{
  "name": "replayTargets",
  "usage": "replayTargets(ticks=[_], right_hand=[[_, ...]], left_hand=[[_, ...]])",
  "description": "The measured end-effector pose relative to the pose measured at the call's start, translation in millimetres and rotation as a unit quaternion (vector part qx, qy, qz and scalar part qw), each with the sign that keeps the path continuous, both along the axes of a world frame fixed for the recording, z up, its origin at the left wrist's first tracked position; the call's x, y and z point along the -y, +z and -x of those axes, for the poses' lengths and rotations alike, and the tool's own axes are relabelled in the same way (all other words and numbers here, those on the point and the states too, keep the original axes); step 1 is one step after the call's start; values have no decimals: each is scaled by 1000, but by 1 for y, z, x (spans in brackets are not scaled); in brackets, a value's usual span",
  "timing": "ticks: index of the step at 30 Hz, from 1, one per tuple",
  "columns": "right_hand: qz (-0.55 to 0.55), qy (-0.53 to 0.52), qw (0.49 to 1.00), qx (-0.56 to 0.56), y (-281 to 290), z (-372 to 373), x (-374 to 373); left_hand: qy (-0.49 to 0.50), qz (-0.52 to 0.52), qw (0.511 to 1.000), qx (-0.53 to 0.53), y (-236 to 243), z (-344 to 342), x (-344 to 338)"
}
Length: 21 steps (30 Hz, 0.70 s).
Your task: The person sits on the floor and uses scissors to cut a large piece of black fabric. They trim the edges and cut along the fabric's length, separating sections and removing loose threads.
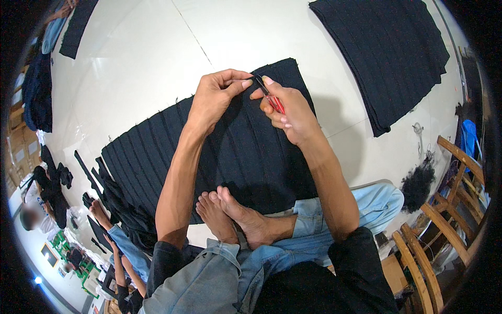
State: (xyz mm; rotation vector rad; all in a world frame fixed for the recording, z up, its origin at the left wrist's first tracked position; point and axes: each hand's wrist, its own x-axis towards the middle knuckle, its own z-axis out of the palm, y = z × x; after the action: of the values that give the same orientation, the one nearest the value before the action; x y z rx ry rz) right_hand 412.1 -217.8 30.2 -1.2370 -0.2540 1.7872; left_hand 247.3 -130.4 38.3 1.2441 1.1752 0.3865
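Observation:
A black ribbed fabric panel (157,141) lies spread on the floor in front of my feet, its far edge showing loose thread ends. With thumb and forefinger, my left hand (214,97) pinches a bit of that edge near the far right corner. My right hand (293,107) is closed around small red-handled thread snips (274,103), whose dark blades point at the pinched spot. The two hands are almost touching there. Whether the blades are closed on a thread is too small to tell.
Another stack of black ribbed fabric (387,57) lies at the far right. Black thread scraps (418,180) are heaped near wooden chair frames (444,209) on the right. Dark cloth strips (112,188) lie at left, beside another person's bare foot (99,213).

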Motion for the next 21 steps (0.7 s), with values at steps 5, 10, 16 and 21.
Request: replayTargets(ticks=[5,10,16,21], right_hand=[[4,14,1000,3,-2,-3,-8],[-12,1,1000,-28,-6,0,-14],[5,-12,1000,-23,-10,4,-17],[3,-67,998,-7,-5,6,-19]], left_hand=[[12,-15,1000,-23,1,0,-3],[42,-21,999,-23,9,-2,-3],[45,-6,999,-6,-1,2,-2],[-36,-46,997,-46,-1,5,-5]])
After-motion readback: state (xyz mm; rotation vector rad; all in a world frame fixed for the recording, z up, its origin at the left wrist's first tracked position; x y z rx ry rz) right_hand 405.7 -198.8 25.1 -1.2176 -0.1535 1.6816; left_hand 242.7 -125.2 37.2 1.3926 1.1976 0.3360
